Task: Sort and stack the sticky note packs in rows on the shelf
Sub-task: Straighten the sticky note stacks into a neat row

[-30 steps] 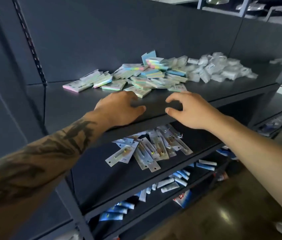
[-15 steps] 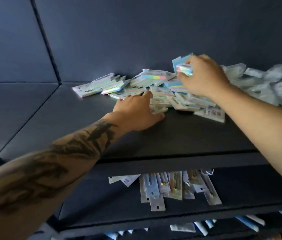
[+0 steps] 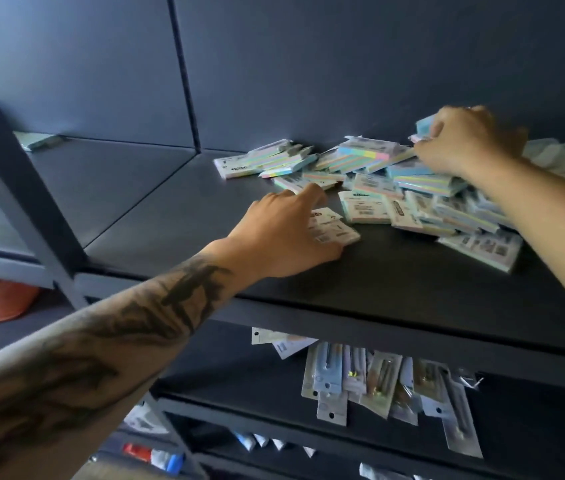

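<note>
Packs: a messy pile of sticky note packs [image 3: 409,188], flat, pastel stripes, on the dark shelf [image 3: 177,216] by the back wall.
Pointing: every which way.
Labels: white barcode stickers, too blurry to read.
Left hand [image 3: 284,233]: grip pinches one pack [image 3: 334,230] at the pile's front.
Right hand [image 3: 464,140]: grip curled around packs on top.

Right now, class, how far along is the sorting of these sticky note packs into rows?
Barely begun. Done: no row shows yet; the sticky note packs lie in a loose heap on the shelf. In hand: the left hand holds one pack at the heap's edge, and the right hand grips packs on top. Left: almost everything.
</note>
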A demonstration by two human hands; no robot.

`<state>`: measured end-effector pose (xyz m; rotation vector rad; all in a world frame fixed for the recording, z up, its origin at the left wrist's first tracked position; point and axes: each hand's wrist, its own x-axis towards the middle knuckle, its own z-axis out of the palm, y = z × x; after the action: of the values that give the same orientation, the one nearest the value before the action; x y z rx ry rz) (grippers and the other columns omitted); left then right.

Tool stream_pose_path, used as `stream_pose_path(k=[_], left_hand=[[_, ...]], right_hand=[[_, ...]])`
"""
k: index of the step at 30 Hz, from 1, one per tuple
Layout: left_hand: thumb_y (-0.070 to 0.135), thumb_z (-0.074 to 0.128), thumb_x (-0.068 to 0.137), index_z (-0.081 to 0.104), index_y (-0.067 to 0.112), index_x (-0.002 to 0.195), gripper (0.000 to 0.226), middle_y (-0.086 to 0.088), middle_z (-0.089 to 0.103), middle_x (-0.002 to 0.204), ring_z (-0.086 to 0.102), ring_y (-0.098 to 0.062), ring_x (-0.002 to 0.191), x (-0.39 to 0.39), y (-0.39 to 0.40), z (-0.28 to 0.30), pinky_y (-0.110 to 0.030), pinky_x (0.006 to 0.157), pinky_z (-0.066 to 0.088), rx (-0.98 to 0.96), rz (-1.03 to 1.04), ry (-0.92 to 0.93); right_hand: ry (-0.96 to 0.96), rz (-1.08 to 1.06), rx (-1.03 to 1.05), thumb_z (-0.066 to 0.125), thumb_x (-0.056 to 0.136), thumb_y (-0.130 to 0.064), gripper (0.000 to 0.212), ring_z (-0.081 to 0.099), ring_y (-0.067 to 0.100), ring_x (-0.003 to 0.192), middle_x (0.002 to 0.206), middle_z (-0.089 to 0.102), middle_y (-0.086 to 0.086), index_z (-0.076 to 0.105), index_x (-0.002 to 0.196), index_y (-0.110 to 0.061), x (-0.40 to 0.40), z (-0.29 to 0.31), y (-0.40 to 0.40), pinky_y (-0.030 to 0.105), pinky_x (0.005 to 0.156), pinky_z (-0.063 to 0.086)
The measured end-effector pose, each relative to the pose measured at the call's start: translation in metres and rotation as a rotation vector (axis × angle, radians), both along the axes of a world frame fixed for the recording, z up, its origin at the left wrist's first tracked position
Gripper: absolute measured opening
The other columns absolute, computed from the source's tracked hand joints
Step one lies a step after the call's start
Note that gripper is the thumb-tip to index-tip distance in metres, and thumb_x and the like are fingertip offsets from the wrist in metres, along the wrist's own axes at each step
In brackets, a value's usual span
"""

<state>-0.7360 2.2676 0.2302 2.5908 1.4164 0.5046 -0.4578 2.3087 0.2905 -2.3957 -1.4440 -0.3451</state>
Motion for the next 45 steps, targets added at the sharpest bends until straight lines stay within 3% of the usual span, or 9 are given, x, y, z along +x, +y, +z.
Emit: stream_pose_path(k=[3, 6, 9, 12, 17, 24, 29, 40, 45], left_hand=[[0.063, 0.069, 0.08, 0.045, 0.035, 0.141, 0.071, 0.0, 0.061, 0.128, 0.054, -0.025, 0.117, -0.022, -0.014, 0.0, -0.034, 0.086, 0.041, -0.011, 0.014, 0.004], [0.062, 0.067, 0.083, 0.046, 0.035, 0.141, 0.067, -0.001, 0.064, 0.12, 0.055, -0.027, 0.112, -0.051, -0.029, 0.002, -0.034, 0.08, 0.039, -0.001, 0.012, 0.036], [0.062, 0.067, 0.083, 0.046, 0.035, 0.141, 0.067, 0.003, 0.06, 0.105, 0.054, -0.027, 0.11, -0.084, -0.048, 0.002, -0.034, 0.079, 0.035, 0.039, 0.004, 0.04], [0.064, 0.067, 0.081, 0.047, 0.034, 0.141, 0.07, 0.002, 0.066, 0.113, 0.055, -0.027, 0.111, -0.124, -0.064, -0.002, -0.034, 0.082, 0.039, 0.093, -0.009, 0.033], [0.068, 0.063, 0.081, 0.049, 0.034, 0.138, 0.069, 0.004, 0.069, 0.113, 0.059, -0.025, 0.106, -0.201, -0.087, -0.011, -0.035, 0.08, 0.043, 0.102, -0.016, -0.012], [0.062, 0.066, 0.082, 0.053, 0.035, 0.132, 0.058, 0.002, 0.07, 0.109, 0.059, -0.026, 0.101, -0.284, -0.121, -0.03, -0.036, 0.08, 0.047, 0.073, -0.013, -0.074], [0.064, 0.064, 0.08, 0.054, 0.037, 0.127, 0.055, 0.004, 0.071, 0.107, 0.06, -0.027, 0.103, -0.346, -0.135, -0.038, -0.042, 0.089, 0.052, 0.062, 0.038, -0.081], [0.063, 0.067, 0.082, 0.055, 0.04, 0.129, 0.054, 0.009, 0.064, 0.117, 0.059, -0.021, 0.105, -0.507, -0.147, -0.048, -0.041, 0.088, 0.052, 0.028, 0.346, -0.112], [0.066, 0.068, 0.079, 0.057, 0.04, 0.128, 0.057, 0.005, 0.062, 0.111, 0.057, -0.023, 0.098, -0.588, -0.131, -0.045, -0.039, 0.085, 0.05, 0.0, 0.507, -0.126]], right_hand=[[0.009, -0.026, -0.017, 0.058, 0.086, -0.059, 0.043, 0.046, 0.048, 0.131, 0.138, 0.051, 0.018, 0.06, 0.118, -0.031, -0.008, -0.001, -0.01, 0.057, 0.108, 0.033], [0.104, 0.042, 0.033, 0.063, 0.089, -0.037, 0.023, 0.051, 0.047, 0.121, 0.129, 0.054, 0.022, 0.062, 0.107, -0.023, -0.019, -0.006, -0.022, 0.055, 0.106, 0.042], [0.098, 0.051, 0.099, 0.061, 0.08, -0.035, 0.038, 0.054, 0.047, 0.12, 0.131, 0.057, 0.023, 0.065, 0.116, -0.023, -0.042, -0.009, -0.042, 0.056, 0.104, 0.046], [0.058, 0.043, 0.164, 0.061, 0.078, -0.039, 0.039, 0.053, 0.049, 0.12, 0.127, 0.058, 0.019, 0.066, 0.115, -0.026, -0.081, -0.019, -0.069, 0.057, 0.106, 0.041], [0.01, 0.246, 0.254, 0.051, 0.075, -0.048, 0.054, 0.058, 0.045, 0.113, 0.128, 0.06, 0.012, 0.066, 0.12, -0.023, -0.176, -0.05, -0.119, 0.054, 0.101, 0.047], [0.098, 0.52, 0.302, 0.067, 0.084, -0.029, 0.035, 0.06, 0.035, 0.115, 0.127, 0.061, 0.008, 0.072, 0.117, -0.019, -0.311, -0.08, -0.181, 0.044, 0.102, 0.048], [0.147, 0.655, 0.318, 0.064, 0.085, -0.036, 0.036, 0.058, 0.029, 0.121, 0.134, 0.059, 0.003, 0.071, 0.118, -0.024, -0.384, -0.09, -0.207, 0.049, 0.105, 0.046], [0.192, 0.964, 0.291, 0.061, 0.087, -0.043, 0.038, 0.058, 0.03, 0.12, 0.139, 0.056, -0.001, 0.068, 0.122, -0.029, -0.55, -0.102, -0.176, 0.054, 0.1, 0.048], [0.203, 1.063, 0.271, 0.062, 0.088, -0.042, 0.036, 0.056, 0.03, 0.121, 0.141, 0.055, -0.001, 0.068, 0.122, -0.03, -0.638, -0.1, -0.132, 0.046, 0.103, 0.044]])
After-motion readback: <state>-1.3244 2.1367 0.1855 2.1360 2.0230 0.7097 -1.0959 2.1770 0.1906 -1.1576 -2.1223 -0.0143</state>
